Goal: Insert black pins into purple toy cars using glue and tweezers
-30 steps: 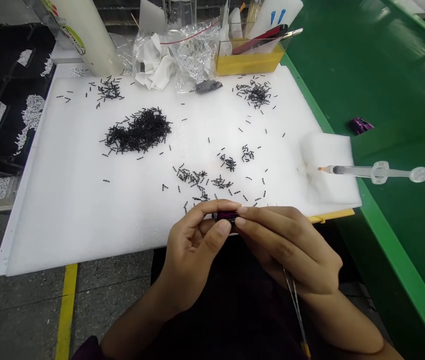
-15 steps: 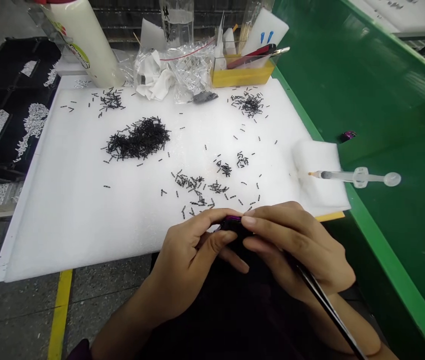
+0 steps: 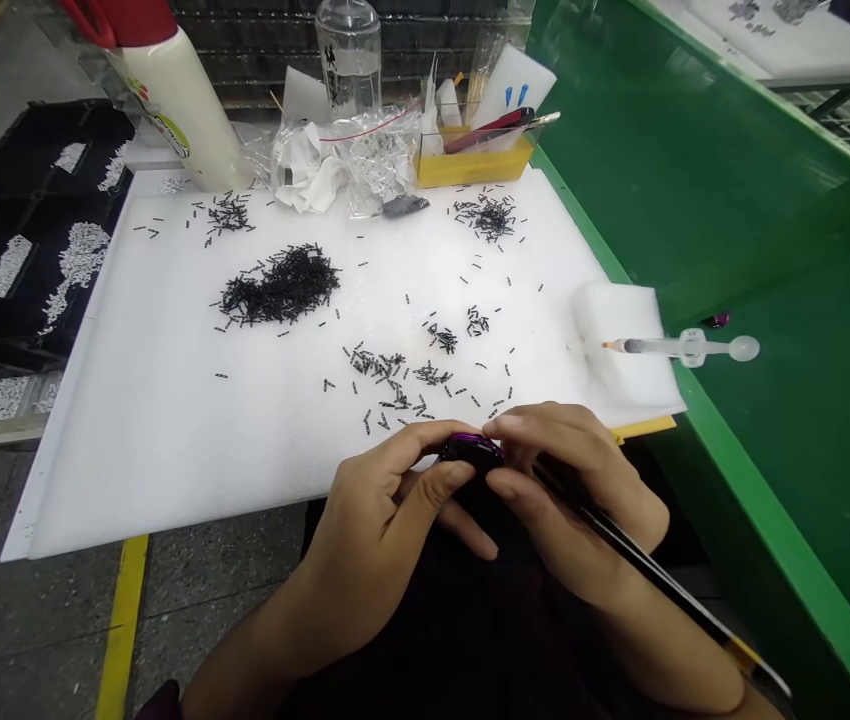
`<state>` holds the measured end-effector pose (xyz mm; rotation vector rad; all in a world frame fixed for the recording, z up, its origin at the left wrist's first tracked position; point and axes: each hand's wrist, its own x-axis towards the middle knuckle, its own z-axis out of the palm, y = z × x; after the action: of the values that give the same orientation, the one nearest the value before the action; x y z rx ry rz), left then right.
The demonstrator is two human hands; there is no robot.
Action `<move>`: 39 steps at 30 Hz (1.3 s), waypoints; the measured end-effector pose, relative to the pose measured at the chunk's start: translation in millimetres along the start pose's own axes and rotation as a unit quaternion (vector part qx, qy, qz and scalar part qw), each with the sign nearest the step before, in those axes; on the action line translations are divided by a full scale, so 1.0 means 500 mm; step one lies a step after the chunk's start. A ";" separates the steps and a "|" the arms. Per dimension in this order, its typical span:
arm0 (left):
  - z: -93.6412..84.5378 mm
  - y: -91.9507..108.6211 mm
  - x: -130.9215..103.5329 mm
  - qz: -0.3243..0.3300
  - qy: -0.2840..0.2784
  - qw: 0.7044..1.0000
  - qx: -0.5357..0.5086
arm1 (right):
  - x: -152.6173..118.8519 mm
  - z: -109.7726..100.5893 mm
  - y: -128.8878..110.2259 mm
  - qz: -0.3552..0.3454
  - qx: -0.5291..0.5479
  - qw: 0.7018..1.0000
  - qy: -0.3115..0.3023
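Observation:
My left hand [image 3: 387,510] pinches a small glossy black piece with a purple rim [image 3: 472,450] between thumb and forefinger, near the front edge of the white foam sheet [image 3: 170,450]. My right hand [image 3: 582,480] is closed around long, dark, silver-edged tweezers [image 3: 665,575], whose rear end points to the lower right along the forearm. Its thumb and forefinger tips are at the right side of the purple-rimmed piece. The tips of the tweezers are hidden. Just beyond my hands lie loose small black strips [image 3: 395,365].
A large heap of black strips [image 3: 282,285] lies left on the foam. Behind stand a cream bottle [image 3: 192,110], crumpled plastic bags [image 3: 380,155] and a yellow tool box [image 3: 477,165]. On the right, a syringe [image 3: 687,347] rests on a foam block [image 3: 620,300] beside a green partition [image 3: 695,180].
My right fingers have drawn back slightly from the piece, showing more of its black face. The tweezers have swung to a flatter slant, their rear end further right. The view has shifted slightly.

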<state>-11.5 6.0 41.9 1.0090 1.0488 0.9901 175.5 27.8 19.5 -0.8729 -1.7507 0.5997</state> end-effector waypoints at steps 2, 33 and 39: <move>-0.001 0.001 -0.004 -0.004 -0.004 1.000 -0.011 | -0.006 0.001 -0.005 0.039 0.060 0.997 0.025; -0.042 -0.070 0.047 0.101 0.013 0.990 -0.099 | 0.042 -0.455 0.290 0.407 -0.504 0.755 0.102; -0.047 -0.062 0.038 0.154 0.001 0.979 -0.134 | 0.048 -0.421 0.195 0.419 -0.481 0.759 0.134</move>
<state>-26.1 20.8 3.6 0.9612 0.7458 1.3478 395.9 103.0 30.8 -2.4044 -1.2556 0.0220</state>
